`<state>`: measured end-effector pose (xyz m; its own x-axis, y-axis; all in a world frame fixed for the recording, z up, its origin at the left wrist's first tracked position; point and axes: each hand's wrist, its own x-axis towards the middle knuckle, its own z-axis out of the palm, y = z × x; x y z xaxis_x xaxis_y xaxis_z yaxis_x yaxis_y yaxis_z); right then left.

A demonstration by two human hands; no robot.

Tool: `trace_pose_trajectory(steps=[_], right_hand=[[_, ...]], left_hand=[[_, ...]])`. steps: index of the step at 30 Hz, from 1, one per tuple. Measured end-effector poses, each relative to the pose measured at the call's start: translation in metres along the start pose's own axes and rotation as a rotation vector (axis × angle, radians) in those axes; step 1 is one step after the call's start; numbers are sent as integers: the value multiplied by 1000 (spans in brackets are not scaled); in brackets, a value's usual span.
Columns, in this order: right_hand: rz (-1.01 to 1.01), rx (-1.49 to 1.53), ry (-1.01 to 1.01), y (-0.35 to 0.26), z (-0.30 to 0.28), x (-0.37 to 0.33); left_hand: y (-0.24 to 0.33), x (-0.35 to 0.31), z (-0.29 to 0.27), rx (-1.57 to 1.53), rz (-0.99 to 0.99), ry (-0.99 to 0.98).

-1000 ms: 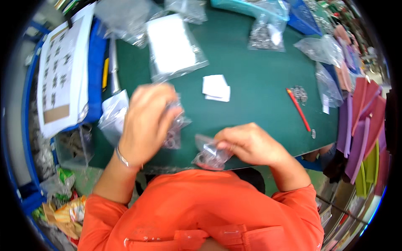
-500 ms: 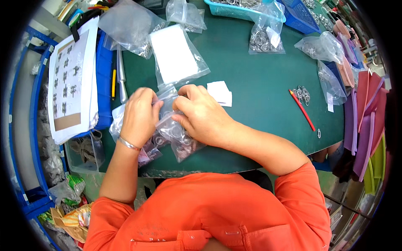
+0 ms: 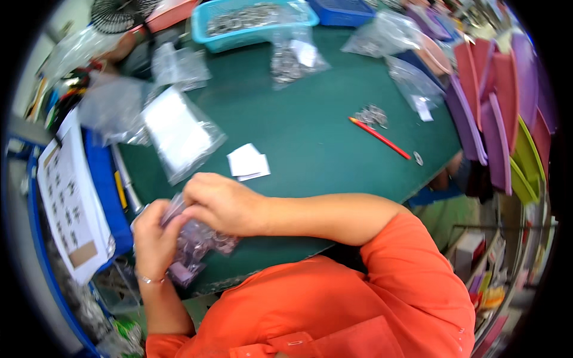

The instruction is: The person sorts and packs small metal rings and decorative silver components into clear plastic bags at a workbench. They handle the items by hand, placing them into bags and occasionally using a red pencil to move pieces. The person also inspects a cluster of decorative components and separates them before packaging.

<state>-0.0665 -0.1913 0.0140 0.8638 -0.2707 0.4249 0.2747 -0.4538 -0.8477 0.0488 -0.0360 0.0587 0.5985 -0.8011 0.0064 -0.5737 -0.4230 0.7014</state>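
Observation:
At the near left of the green table, both hands pinch the top of a clear plastic bag with small metal rings in it. My left hand is closed at the bag's left edge, a bracelet on its wrist. From the right my right hand reaches in, fingers and thumb closed on the bag's upper edge. Another bag with a pinkish label lies under or against it; where one ends and the other begins is blurred. White paper slips lie just beyond my right hand.
Farther off are a bag of white cards, a bag of metal rings and a turquoise basket. A red pencil lies beside loose rings. Colored bins line the right; printed sheets hang left.
The whole view has swung to the right, so the table things sit farther left and lower. My hands have come closer together at the bag's top edge.

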Motion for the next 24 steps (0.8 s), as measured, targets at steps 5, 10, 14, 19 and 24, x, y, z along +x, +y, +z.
trace_pose_trajectory(steps=[5, 10, 14, 19, 24], right_hand=[[-97, -161, 109, -8, -56, -25], [108, -630, 299, 5, -151, -72], [435, -900, 537, 31, -218, -108], [684, -1031, 545, 48, -251, -116], [497, -1409, 1114, 69, -321, -124]], left_hand=[[-7, 0, -12, 78, -52, 86], [-24, 0, -4, 267, 78, 239], [-16, -2, -1, 296, 178, 503], [1, -5, 7, 115, 386, 583], [4, -13, 9, -74, 391, 539]])
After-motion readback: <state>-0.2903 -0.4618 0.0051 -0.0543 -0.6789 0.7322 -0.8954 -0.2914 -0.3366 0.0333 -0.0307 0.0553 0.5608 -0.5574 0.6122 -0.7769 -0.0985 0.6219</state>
